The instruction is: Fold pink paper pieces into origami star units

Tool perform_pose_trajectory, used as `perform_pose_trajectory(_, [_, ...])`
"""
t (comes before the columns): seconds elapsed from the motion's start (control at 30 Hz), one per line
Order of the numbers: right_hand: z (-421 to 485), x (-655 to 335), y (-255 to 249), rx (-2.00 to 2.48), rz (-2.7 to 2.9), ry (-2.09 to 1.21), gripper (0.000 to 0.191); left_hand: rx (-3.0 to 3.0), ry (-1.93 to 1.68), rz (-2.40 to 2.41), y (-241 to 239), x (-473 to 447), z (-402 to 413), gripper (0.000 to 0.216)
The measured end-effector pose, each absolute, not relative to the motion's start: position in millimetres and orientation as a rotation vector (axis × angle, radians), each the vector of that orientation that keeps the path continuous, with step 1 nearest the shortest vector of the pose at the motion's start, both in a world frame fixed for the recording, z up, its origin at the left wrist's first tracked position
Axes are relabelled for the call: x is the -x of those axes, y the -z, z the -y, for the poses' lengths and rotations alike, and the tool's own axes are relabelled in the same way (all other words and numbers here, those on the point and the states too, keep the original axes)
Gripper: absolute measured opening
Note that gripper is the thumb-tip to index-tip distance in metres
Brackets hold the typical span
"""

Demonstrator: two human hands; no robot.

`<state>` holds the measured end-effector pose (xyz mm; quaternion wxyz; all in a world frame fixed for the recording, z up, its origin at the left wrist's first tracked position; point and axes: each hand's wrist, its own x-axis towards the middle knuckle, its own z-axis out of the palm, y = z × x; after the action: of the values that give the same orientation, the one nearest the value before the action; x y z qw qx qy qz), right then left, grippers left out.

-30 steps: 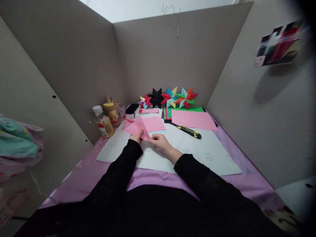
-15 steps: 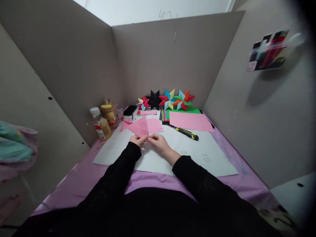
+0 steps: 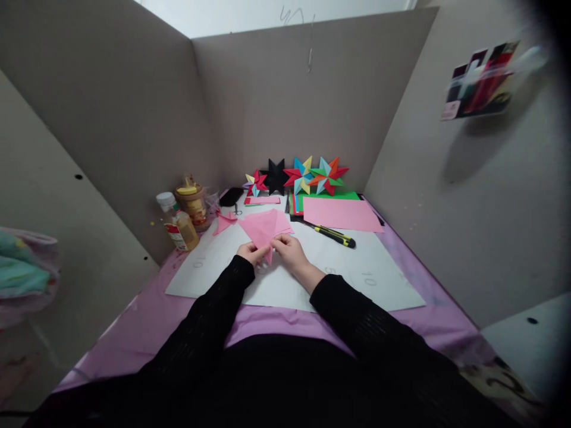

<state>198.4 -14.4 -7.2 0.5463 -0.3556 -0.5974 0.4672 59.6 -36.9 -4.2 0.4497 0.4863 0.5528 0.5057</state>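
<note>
A folded sheet of pink paper [image 3: 259,224] is held up between both hands over the white board, its narrow tip pointing down towards me. My left hand [image 3: 253,253] pinches its lower left edge. On the other side, my right hand [image 3: 289,249] grips it near the tip with thumb and fingers closed. Behind it lie more pink paper pieces [image 3: 284,223], partly covered. To the left rests a small folded pink paper shape [image 3: 225,222].
A yellow-black utility knife [image 3: 334,235] lies right of the hands, below a large pink sheet [image 3: 343,214]. Folded paper stars [image 3: 304,176] stand along the back panel. At left are a glue bottle [image 3: 177,226] and a brown jar [image 3: 193,205]. Small scissors [image 3: 237,210] lie behind.
The pink paper has turned in my hands, and its narrow tip now hangs below the fingers. Both hands stay close together, and the whole view has shifted slightly.
</note>
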Motion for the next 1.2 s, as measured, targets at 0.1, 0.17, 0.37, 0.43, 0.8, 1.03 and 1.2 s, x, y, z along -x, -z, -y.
perform_pose_trajectory(0.1, [14.8,-198.3,7.0,0.827,1.422,-1.165,0.018,-1.198,-1.287,-1.387,5.2,-61.2,37.3,0.04])
perform_pose_trajectory(0.17, [15.3,-198.0,7.6,0.84,1.434,-1.174,0.02,-1.217,-1.321,-1.391,5.0,-63.1,38.9,0.038])
perform_pose_trajectory(0.37, [13.2,-199.1,9.5,0.92,1.426,-1.134,0.027,-1.212,-1.343,-1.347,2.4,-66.6,43.0,0.031])
perform_pose_trajectory(0.43, [12.3,-199.6,9.0,0.927,1.418,-1.147,0.03,-1.217,-1.328,-1.332,1.4,-66.0,43.4,0.029])
perform_pose_trajectory(0.8, [20.9,-196.7,4.3,0.864,1.538,-1.098,0.023,-1.162,-1.358,-1.32,3.8,-57.1,37.1,0.033])
perform_pose_trajectory(1.03, [25.9,-194.4,3.8,0.882,1.609,-1.139,0.019,-1.059,-1.418,-1.323,-1.3,-55.8,37.9,0.034])
perform_pose_trajectory(1.2, [31.0,-188.4,5.9,0.885,1.661,-1.258,0.016,-0.875,-1.58,-1.363,8.6,-43.1,25.3,0.034])
